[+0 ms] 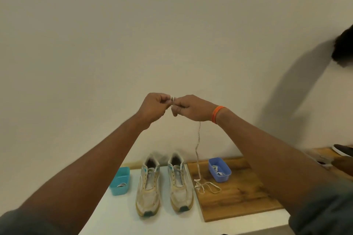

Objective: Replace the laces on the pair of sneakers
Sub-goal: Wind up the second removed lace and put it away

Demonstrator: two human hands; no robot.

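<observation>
A: A plain cream wall point(172, 25) fills most of the view; below it a white table point(114, 213) carries a wooden board point(238, 200) on its right side.

B: And the sneakers?

A: The left sneaker point(148, 185) and right sneaker point(179, 181) stand side by side on the white surface, toes toward the camera. A teal tub point(120, 181) sits just left of them, a blue tub point(219, 170) on the board; each seems to hold a bundled lace.

B: What is in hand?

A: Both hands are raised high in front of the wall. The left hand point(152, 108) pinches a few turns of white lace point(198, 150) at its fingertips; the right hand point(191, 108), with an orange band point(217, 113) at the wrist, grips the same lace just beside it. The lace hangs down from the right hand to a loose tangle on the board, beside the right sneaker.

B: Which step, in your judgement?

A: Likely winding a loose lace into a coil around the left fingers, though it could equally be unwinding. Whether the eyelets are threaded is too small to tell.

B: Next?

A: If winding, more of the hanging length must be fed up without snagging the tangle below.

B: Pose?

A: Both forearms reach up and inward, wrists bent, knuckles almost touching.
</observation>
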